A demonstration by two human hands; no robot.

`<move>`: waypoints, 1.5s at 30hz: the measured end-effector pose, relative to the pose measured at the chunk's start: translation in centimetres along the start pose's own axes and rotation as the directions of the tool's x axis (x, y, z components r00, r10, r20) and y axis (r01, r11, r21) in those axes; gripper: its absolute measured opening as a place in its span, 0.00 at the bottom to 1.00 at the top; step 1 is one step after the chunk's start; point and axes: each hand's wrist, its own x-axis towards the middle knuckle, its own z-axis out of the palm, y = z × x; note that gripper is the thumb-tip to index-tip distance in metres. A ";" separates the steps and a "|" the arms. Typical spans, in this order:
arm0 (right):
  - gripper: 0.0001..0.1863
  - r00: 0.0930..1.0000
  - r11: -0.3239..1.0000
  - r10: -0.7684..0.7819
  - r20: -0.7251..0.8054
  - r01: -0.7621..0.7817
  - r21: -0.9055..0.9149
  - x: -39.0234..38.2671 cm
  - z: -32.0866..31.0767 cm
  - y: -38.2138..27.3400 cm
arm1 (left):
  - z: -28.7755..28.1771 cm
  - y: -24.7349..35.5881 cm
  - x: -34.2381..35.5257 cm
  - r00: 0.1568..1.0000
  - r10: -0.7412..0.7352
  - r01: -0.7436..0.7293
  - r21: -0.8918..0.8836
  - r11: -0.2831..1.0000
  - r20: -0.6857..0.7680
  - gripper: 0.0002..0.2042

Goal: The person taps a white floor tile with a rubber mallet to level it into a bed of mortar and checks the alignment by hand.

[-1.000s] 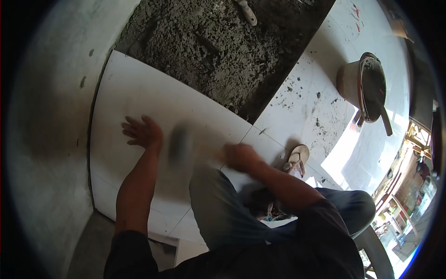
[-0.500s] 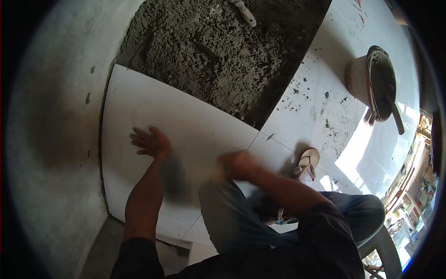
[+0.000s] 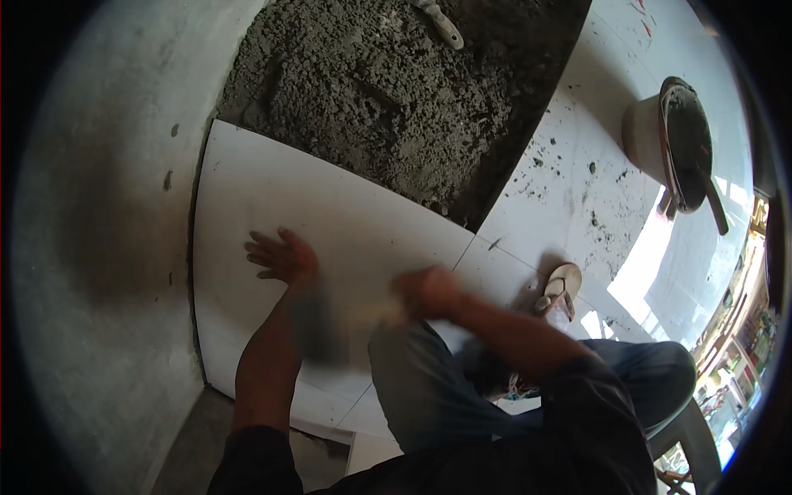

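Spread fingers of my left hand (image 3: pixel 285 257) rest flat on a large white floor tile (image 3: pixel 338 198). My right hand (image 3: pixel 431 293) is closed round the light handle of a mallet, and motion smears both. Its dark, blocky mallet head (image 3: pixel 320 332) is blurred over the tile, close to my left forearm; whether it touches the surface I cannot tell. Beyond the tile's far edge lies a bed of rough grey mortar (image 3: pixel 363 99). A trowel (image 3: pixel 448 31) lies on that mortar, with only its handle end plainly visible.
A rough grey wall (image 3: pixel 107 206) runs along the left. On the white tiles at right stands a mortar-smeared bucket (image 3: pixel 648 140) with a handle sticking out, and crumbs of mortar (image 3: pixel 536 165) lie near it. My sandalled foot (image 3: pixel 563 289) is on the tiles.
The whole view has shifted slightly, so things sit a little further right. My left hand stays flat on the tile; the mallet in my right hand is blurred by motion in both frames.
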 end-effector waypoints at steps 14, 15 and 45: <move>0.32 0.961 0.964 -0.075 -0.266 0.138 0.226 0.1 -1.0 -6.2 | 0.9 -1.2 -0.3 0.995 -0.013 0.015 0.028 0.999 -0.096 0.34; 0.32 0.961 0.962 -0.066 -0.267 0.132 0.238 -0.2 -0.6 -5.2 | 0.7 -1.2 -0.2 0.996 -0.004 0.008 0.039 0.999 -0.091 0.34; 0.31 0.955 0.972 0.035 -0.293 0.036 0.232 6.1 -2.4 -4.7 | -0.9 -2.0 0.1 0.979 0.158 -0.192 0.325 0.926 0.128 0.37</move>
